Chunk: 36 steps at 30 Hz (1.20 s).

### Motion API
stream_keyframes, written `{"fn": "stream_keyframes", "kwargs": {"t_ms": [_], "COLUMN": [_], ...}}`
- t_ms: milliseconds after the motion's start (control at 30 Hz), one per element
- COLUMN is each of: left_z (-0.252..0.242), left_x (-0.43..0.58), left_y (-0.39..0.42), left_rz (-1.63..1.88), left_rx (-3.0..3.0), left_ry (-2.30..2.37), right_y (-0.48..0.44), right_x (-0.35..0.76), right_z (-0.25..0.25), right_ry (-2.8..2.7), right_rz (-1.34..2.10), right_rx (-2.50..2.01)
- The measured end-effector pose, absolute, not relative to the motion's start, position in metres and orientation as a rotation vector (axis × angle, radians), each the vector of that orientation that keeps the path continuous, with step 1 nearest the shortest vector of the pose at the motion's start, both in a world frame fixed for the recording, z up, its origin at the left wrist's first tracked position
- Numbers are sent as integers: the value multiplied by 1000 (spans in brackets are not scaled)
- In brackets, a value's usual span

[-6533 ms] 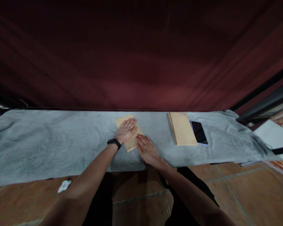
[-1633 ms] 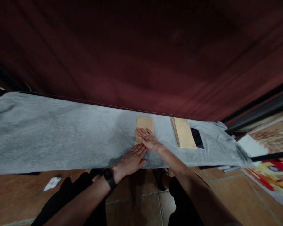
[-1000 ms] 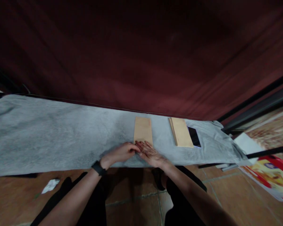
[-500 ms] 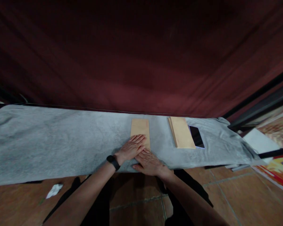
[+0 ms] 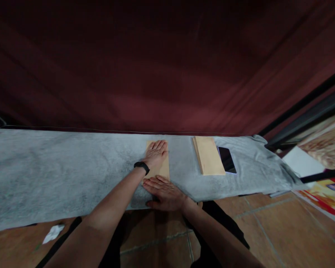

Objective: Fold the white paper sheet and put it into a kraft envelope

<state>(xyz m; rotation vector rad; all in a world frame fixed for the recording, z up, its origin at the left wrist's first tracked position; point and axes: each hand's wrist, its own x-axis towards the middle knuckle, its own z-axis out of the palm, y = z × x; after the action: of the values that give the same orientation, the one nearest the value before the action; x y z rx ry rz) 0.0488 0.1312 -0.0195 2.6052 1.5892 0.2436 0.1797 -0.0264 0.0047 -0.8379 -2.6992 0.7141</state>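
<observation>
A tan paper envelope point(image 5: 164, 169) lies flat on the grey cloth in front of me. My left hand point(image 5: 155, 153), with a black band on its wrist, rests flat over the envelope's far part, fingers stretched out. Across the near end of the envelope lies my right hand point(image 5: 164, 192), its fingers extended to the left and the thumb apart. Both palms face down, and the hands are apart from each other. Parts of the envelope are hidden under them.
To the right lies a stack of tan envelopes point(image 5: 210, 156), with a dark-screened phone point(image 5: 227, 160) beside it. The grey cloth point(image 5: 72, 171) covers a long, narrow surface against a dark red panel point(image 5: 156, 74). White crumpled paper point(image 5: 53, 233) lies on the tiled floor point(image 5: 268, 223).
My left hand has slid away from me to the envelope's far end. My right hand has shifted slightly toward me and left across its near end. The view has turned slightly.
</observation>
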Motion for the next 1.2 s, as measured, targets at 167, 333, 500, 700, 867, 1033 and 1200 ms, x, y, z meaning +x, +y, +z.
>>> {"fn": "stream_keyframes", "kwargs": {"t_ms": [167, 333, 500, 700, 867, 1033, 1200], "left_z": [-24, -28, -28, -26, -19, -17, -21], "left_x": [47, 40, 35, 29, 24, 17, 17], "left_y": [130, 119, 101, 78, 61, 46, 33], "left_rz": [307, 313, 291, 257, 155, 72, 109], "left_rx": [2618, 2675, 2709, 2745, 2698, 2734, 2759], "left_ry": [1540, 1399, 1349, 1243, 1204, 1108, 1088], "right_y": [-11, -4, -7, -1, 1, 5, 9], "right_x": [181, 185, 189, 195, 199, 203, 211], "right_z": [10, 10, 11, 8, 15, 22, 23], "right_ry": [-2540, -2035, -1819, -1859, -1856, -1850, -1702], "right_rz": [1021, 1523, 1718, 1758, 1812, 1804, 1900], "right_rx": [-783, -761, -806, -756, -835, -743, -740]}}
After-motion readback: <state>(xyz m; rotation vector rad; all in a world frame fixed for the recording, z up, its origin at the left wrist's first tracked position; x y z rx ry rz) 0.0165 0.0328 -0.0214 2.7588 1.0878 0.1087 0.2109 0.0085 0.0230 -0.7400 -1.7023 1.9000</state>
